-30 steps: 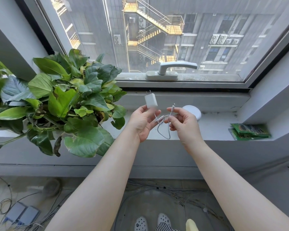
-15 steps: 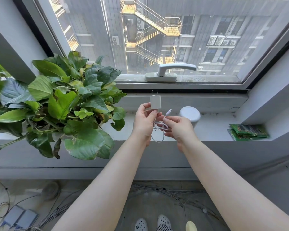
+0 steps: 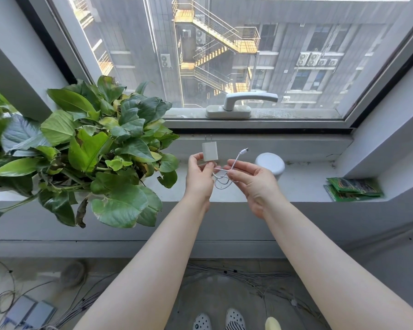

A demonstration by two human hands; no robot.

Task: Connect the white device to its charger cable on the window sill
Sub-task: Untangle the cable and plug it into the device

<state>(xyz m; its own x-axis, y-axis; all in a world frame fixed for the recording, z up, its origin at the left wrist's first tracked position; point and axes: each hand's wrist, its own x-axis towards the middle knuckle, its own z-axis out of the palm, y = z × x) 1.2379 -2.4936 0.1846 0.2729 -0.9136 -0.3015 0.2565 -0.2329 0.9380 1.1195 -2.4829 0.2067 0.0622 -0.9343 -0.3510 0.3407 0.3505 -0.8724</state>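
Observation:
My left hand (image 3: 199,175) pinches a small white square charger plug (image 3: 209,151) and holds it upright above the window sill (image 3: 303,189). A thin white cable (image 3: 234,163) runs from the plug in a loose loop to my right hand (image 3: 253,179), which grips it between thumb and fingers. The cable's free connector end (image 3: 244,150) sticks up to the right, in the air. The white rounded device (image 3: 270,164) stands on the sill just behind my right hand, apart from the connector.
A large leafy potted plant (image 3: 93,148) fills the sill's left side. Green packets (image 3: 353,188) lie at the sill's right end. The window handle (image 3: 243,103) is behind. Cables and boxes (image 3: 26,313) lie on the floor below.
My hands have moved slightly apart. The cable loop has loosened and the connector end now points up and to the right, nearer the white device.

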